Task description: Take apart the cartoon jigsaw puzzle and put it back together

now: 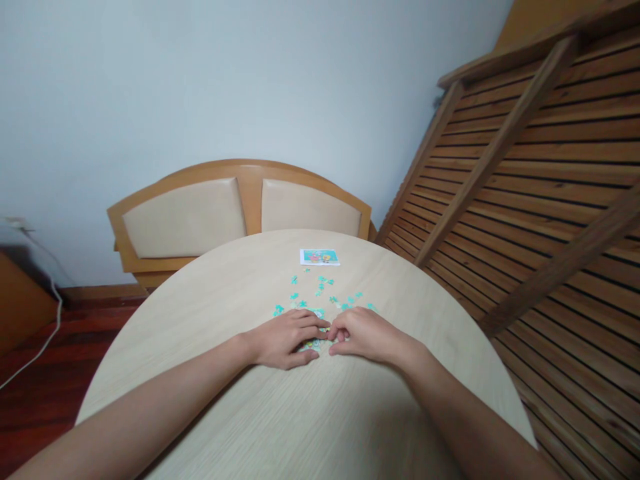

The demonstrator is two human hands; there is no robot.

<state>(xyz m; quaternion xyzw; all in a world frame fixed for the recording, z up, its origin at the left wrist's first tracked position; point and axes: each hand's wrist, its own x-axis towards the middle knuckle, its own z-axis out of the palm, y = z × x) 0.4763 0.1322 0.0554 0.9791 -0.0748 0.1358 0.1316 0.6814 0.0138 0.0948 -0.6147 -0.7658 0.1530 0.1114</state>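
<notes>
My left hand (291, 337) lies flat with its fingers apart over a partly joined jigsaw puzzle (313, 345), covering much of it. Facing it from the right, my right hand (364, 335) has its fingers curled together at the puzzle's right edge. Whatever those fingertips hold, if anything, is hidden. Several loose teal puzzle pieces (321, 287) are scattered just beyond my hands, some close to my right knuckles. Farther back lies a small picture card (320, 257) with colourful figures on a teal ground.
The round wooden table (240, 407) carries all of this. Behind it stands a wooden headboard (253, 193) with cream panels, against a pale wall (250, 80). A slatted wooden frame (525, 180) leans on the right. A white cable (57, 313) hangs at the left.
</notes>
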